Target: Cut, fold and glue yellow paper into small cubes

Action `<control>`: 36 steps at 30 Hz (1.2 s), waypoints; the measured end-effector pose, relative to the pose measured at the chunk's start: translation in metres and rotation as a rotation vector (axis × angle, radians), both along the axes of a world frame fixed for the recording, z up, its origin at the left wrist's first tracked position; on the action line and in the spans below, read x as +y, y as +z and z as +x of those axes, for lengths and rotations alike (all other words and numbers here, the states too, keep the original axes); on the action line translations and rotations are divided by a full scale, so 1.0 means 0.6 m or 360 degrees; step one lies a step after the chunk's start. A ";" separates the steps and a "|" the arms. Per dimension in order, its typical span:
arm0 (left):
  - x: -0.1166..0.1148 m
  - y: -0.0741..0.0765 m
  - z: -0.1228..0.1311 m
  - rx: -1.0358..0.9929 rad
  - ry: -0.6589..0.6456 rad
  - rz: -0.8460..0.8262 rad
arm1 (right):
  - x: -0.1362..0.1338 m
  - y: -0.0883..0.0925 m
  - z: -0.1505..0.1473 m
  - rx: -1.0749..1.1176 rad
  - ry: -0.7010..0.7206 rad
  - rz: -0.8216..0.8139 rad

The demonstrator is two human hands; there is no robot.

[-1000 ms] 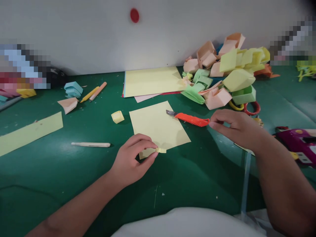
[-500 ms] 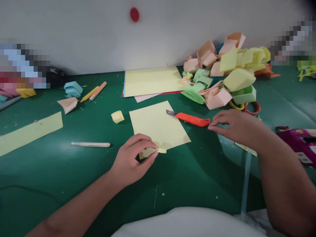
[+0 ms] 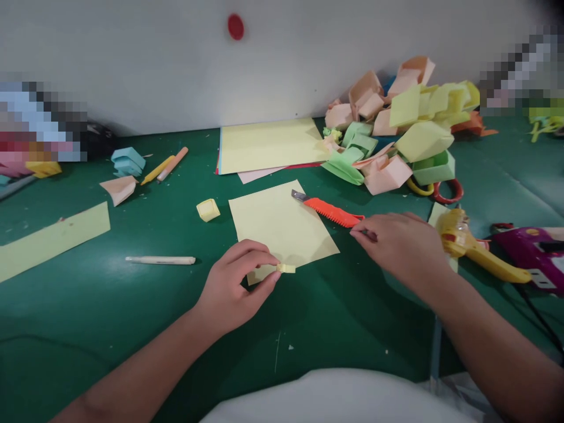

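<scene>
My left hand (image 3: 238,288) pinches a small folded strip of pale yellow paper (image 3: 287,268) between thumb and fingertips. That strip is over the lower edge of a square yellow sheet (image 3: 277,223) on the table. An orange utility knife (image 3: 332,211) lies slantwise across the sheet's right side, its blade pointing up and left. At the handle's rear end, my right hand (image 3: 396,247) has its fingers closed on the knife; the exact grip is partly hidden. A small yellow folded paper piece (image 3: 208,210) rests left of the sheet.
Folded paper pieces (image 3: 388,129) are heaped at the back right, beside red-handled scissors (image 3: 448,191). A yellow glue gun (image 3: 480,252) and a purple device (image 3: 529,252) lie right. Stacked sheets (image 3: 268,144) stand against the wall side. A white pen (image 3: 161,260) and a green strip (image 3: 57,238) lie left.
My right hand has moved left and slightly down onto the knife's rear end, uncovering the glue gun. The knife has shifted left and tilted a little. My left hand stays put.
</scene>
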State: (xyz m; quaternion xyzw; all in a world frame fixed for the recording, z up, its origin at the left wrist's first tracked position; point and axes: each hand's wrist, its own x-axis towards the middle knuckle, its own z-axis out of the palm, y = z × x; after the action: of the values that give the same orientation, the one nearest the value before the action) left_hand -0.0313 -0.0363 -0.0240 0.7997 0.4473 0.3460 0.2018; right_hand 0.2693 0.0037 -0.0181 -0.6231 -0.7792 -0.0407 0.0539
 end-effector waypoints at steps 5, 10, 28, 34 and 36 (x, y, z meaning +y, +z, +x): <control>0.000 -0.001 0.000 -0.0005 0.0001 -0.0014 | 0.012 0.019 0.030 0.0417 -0.0236 -0.0218; 0.002 0.000 0.001 -0.0014 0.0000 -0.0011 | 0.014 0.036 0.046 0.0759 -0.0185 -0.0147; 0.002 -0.001 0.000 0.0000 -0.0012 -0.0020 | -0.001 0.028 0.013 0.1077 0.0241 -0.0608; 0.002 -0.001 0.000 -0.0017 -0.0010 -0.0027 | -0.008 0.032 0.000 0.1076 0.0256 -0.0638; 0.002 -0.001 0.000 -0.0025 -0.0011 -0.0030 | -0.007 0.034 0.000 0.1103 0.0247 -0.0636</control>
State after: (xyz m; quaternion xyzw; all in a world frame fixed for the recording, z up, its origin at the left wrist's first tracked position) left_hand -0.0311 -0.0352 -0.0246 0.7966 0.4461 0.3474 0.2140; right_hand 0.2690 -0.0008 0.0024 -0.5375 -0.7522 0.3280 0.1941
